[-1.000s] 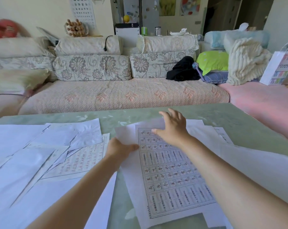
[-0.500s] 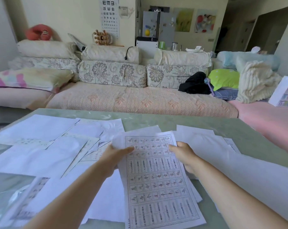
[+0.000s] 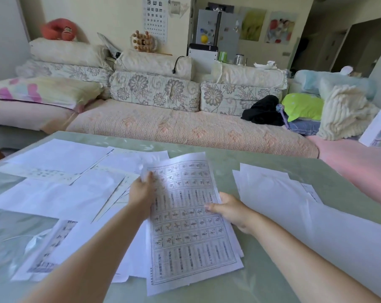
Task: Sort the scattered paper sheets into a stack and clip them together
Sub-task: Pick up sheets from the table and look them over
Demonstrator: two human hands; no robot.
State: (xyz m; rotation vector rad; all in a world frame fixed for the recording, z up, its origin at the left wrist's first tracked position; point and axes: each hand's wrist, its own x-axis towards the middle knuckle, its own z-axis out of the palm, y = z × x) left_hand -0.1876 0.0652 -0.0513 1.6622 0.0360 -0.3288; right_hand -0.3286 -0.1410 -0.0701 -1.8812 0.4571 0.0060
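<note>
Left hand (image 3: 141, 191): grips the left edge of the bundle (image 3: 185, 237), fingers curled round the paper.
Right hand (image 3: 231, 212): holds the right edge, thumb lying on top and the fingers tucked underneath.
Bundle: a few sheets held between the two hands, far end lifted, near end resting on the green tabletop (image 3: 268, 281), slightly fanned at the lower edges.
Done so far: by my reading only a start; a handful of sheets are gathered, and they are not yet squared up.
Left to do: most of the job. The loose sheets on the left (image 3: 60, 193) lie overlapping at odd angles, the sheets on the right (image 3: 279, 202) are spread apart from the bundle, and everything has yet to be collected, evened and clipped.
Clip: none visible anywhere on the tabletop (it may be under paper or out of view).
Writing on the bundle's top sheet: a printed grid of large characters with columns of small text, too blurred to read.
Eye chart (image 3: 155, 16): on the far wall, rows of E shapes turned different ways and shrinking downward.
Other print: a partly covered sheet at lower left (image 3: 52, 246) shows the same kind of grid, illegible; the paper bag (image 3: 379, 130) at the right edge carries coloured print I cannot read.
</note>
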